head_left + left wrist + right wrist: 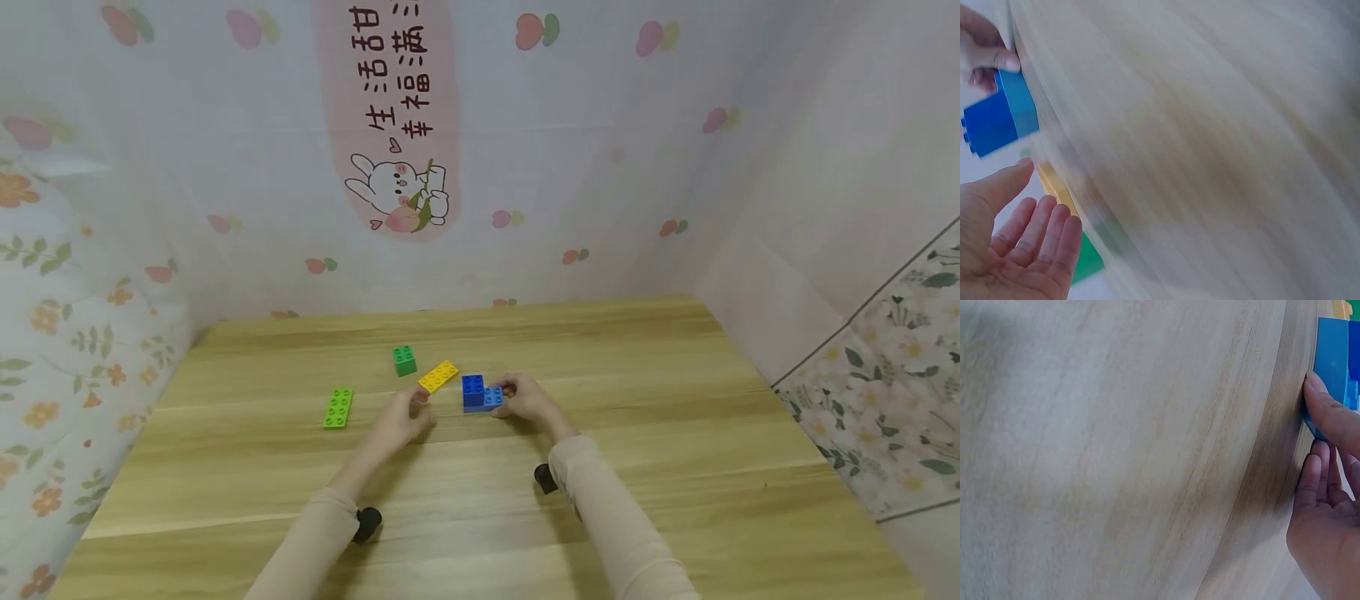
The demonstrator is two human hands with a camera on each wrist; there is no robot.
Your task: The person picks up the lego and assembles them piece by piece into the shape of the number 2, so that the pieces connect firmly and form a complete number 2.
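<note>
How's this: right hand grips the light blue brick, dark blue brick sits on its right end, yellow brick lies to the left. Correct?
Wrong end: head view shows the dark blue brick on the left end of the light blue brick. Right hand grips the latter, yellow brick lies to the left, as you said.

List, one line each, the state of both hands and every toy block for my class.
Left hand: fingers relaxed, holding nothing.
Right hand: pinching one end.
Light blue block: studs up, gripped by right hand.
Dark blue block: stacked on light blue block.
Yellow block: flat, studs up, unstacked.
Green block: studs up, unstacked.
Lime block: flat, studs up, unstacked.
</note>
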